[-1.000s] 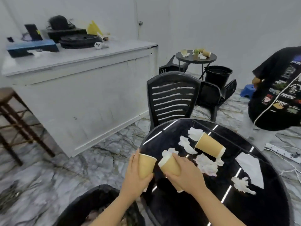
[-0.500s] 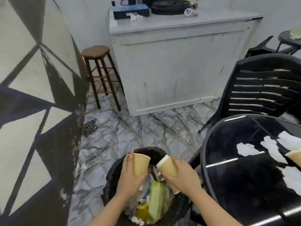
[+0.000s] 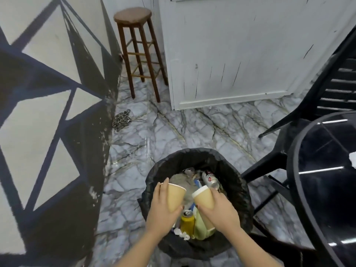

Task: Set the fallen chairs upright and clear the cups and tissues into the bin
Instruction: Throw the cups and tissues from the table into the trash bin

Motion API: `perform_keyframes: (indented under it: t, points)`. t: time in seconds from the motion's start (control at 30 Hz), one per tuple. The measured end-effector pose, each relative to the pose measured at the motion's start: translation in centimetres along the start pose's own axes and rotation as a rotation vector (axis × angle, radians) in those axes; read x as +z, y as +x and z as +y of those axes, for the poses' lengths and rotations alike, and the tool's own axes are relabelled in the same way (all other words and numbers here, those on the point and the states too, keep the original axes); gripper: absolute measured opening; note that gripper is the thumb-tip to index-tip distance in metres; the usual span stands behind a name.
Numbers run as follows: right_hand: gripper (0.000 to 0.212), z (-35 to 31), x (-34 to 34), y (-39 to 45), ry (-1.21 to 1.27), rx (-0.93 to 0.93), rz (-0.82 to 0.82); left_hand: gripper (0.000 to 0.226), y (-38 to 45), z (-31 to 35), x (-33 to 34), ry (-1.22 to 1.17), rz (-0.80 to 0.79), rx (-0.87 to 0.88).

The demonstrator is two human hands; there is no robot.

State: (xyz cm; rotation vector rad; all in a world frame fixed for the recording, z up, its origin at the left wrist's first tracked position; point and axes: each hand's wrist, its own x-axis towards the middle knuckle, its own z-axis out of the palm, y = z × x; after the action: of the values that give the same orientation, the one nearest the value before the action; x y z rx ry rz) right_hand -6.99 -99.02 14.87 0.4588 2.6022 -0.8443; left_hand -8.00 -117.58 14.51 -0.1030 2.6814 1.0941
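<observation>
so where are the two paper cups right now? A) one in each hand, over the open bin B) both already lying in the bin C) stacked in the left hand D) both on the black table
A: the left hand grips one paper cup and the right hand the other cup, both held above the black-lined bin.

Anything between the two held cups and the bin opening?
Nothing visible. The left hand holds one cup and the right hand another cup directly over the open bin, with only trash inside below.
</observation>
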Motion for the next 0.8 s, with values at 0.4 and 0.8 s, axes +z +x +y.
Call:
perform_keyframes:
  t: [0.4,0.8]
  points:
    - [0.098,5.8,10.0,4.2,-0.023,0.081,-0.007,0.101,1.5,-7.7,8.8,0.122,0.003,-0.097]
    - [0.081,1.1,-5.0,-1.4,-0.010,-0.030,0.171,0.083,0.8,4.2,0.3,0.042,-0.054,0.080]
